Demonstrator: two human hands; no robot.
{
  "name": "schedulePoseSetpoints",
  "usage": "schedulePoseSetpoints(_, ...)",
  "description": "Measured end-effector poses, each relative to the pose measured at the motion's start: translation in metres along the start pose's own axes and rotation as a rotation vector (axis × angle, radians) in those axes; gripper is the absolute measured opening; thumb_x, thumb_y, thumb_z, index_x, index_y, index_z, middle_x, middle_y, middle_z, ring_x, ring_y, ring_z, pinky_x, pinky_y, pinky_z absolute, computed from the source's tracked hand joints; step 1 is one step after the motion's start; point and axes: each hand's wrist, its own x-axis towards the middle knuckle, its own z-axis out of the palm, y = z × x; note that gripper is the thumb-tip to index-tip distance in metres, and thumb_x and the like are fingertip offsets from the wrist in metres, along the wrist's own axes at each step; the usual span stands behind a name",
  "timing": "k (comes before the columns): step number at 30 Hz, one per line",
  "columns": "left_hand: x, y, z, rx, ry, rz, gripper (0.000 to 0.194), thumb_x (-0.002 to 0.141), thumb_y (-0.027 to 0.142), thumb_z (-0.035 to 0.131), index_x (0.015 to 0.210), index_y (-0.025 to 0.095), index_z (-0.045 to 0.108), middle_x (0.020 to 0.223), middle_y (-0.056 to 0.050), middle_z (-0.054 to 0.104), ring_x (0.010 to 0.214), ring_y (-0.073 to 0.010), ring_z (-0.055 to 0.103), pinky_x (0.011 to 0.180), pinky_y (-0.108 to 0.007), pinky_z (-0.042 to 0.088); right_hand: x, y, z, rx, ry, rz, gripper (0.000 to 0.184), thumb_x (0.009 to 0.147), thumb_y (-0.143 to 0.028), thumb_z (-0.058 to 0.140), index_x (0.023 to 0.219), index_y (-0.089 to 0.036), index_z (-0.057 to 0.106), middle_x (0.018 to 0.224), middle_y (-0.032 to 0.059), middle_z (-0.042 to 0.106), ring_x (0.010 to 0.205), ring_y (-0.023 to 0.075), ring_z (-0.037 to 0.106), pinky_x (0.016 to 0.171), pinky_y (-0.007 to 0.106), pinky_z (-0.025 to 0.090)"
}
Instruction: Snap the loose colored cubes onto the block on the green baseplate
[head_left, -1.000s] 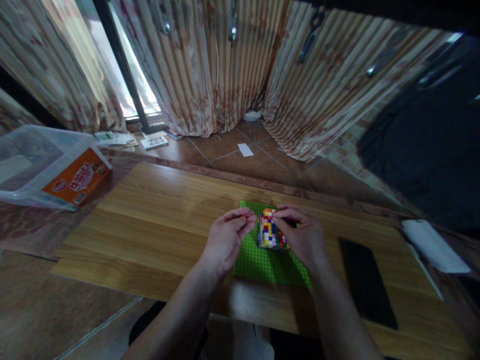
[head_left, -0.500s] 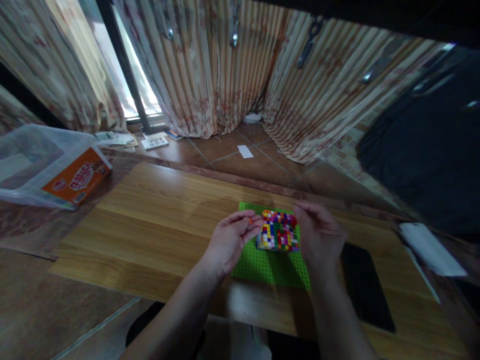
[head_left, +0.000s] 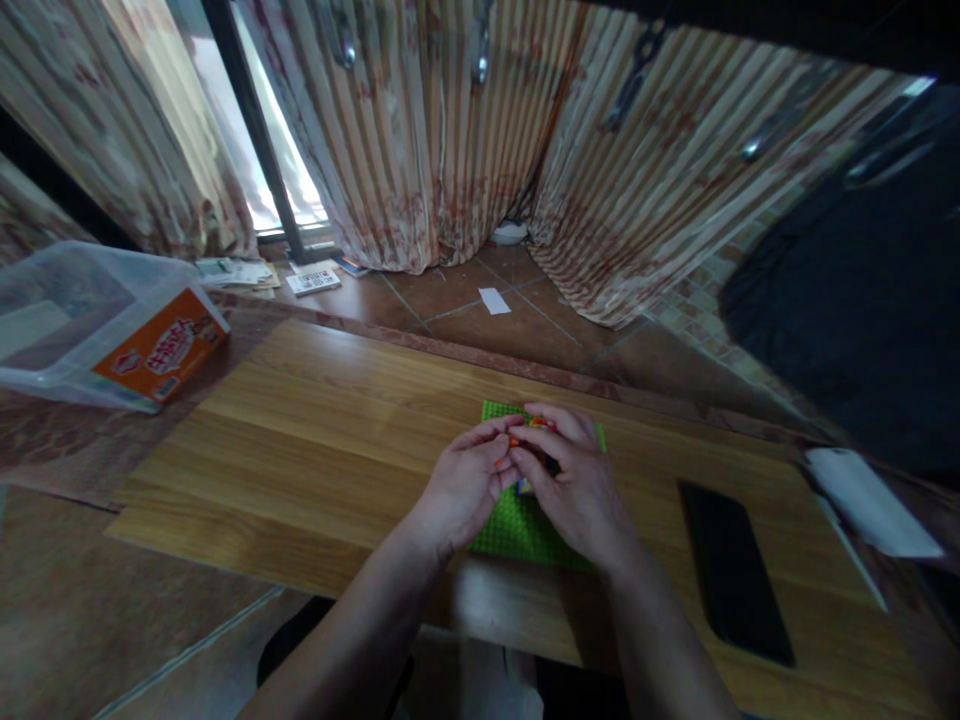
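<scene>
My left hand (head_left: 463, 488) is turned palm up, its fingers curled around small orange toy bricks (head_left: 500, 462). Against its fingertips, my right hand (head_left: 583, 488) pinches a small orange brick (head_left: 514, 441) between thumb and forefinger. Beneath both hands lies a green studded baseplate (head_left: 510, 535) on the wooden table. A block of many-coloured bricks (head_left: 541, 424) stands on that plate, mostly covered by my right hand. Only bits of its top and near left corner show.
A black phone (head_left: 736, 570) lies on the table to the right, with a white object (head_left: 870, 495) beyond it. On the left stands a clear plastic bin (head_left: 97, 340) with an orange label. Curtains (head_left: 405, 130) hang behind the table (head_left: 300, 430).
My right hand has moved left from the brick block's right side to my left fingertips, now covering most of the block. My left hand has barely shifted. The view has moved slightly.
</scene>
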Motion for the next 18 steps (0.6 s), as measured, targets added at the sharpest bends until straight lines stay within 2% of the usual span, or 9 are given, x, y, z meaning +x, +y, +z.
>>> schedulePoseSetpoints(6,-0.003,0.003,0.004,-0.010,0.046,-0.021,0.020,0.084,-0.001,0.053,0.092,0.008,0.070,0.084,-0.008,0.069,0.072,-0.0112,0.066,0.079,-0.027,0.052,0.001,-0.002,0.000,0.050,0.031,0.056,0.015,0.089,-0.028,0.061,0.091,-0.032,0.075,0.118,0.0034,0.066,0.114,0.0255,0.056,0.098,0.048,0.046)
schedulePoseSetpoints(9,-0.003,0.005,0.004,0.013,0.072,-0.017,0.018,0.086,0.000,0.053,0.092,0.008,0.068,0.085,-0.010,0.071,0.075,-0.0138,0.069,0.080,-0.029,0.054,0.001,0.005,-0.003,0.090,0.099,0.088,0.013,0.087,-0.029,0.063,0.090,-0.032,0.075,0.117,0.0031,0.067,0.113,0.0248,0.058,0.098,0.046,0.045)
schedulePoseSetpoints(14,0.000,0.008,-0.001,0.079,0.123,0.048,0.010,0.088,0.007,0.057,0.088,0.009,0.067,0.081,-0.009,0.073,0.065,-0.0104,0.067,0.065,-0.021,0.052,0.001,0.023,-0.009,0.141,0.284,0.212,0.009,0.083,-0.031,0.068,0.085,-0.028,0.076,0.112,0.0050,0.067,0.109,0.0242,0.061,0.098,0.045,0.045)
schedulePoseSetpoints(18,0.000,0.009,-0.004,0.093,0.159,0.085,0.009,0.090,0.013,0.059,0.086,0.009,0.066,0.073,-0.005,0.070,0.053,-0.0058,0.059,0.054,-0.017,0.047,0.001,0.028,-0.010,0.163,0.256,0.292,0.009,0.080,-0.034,0.071,0.082,-0.027,0.077,0.112,0.0058,0.066,0.111,0.0249,0.060,0.098,0.045,0.044)
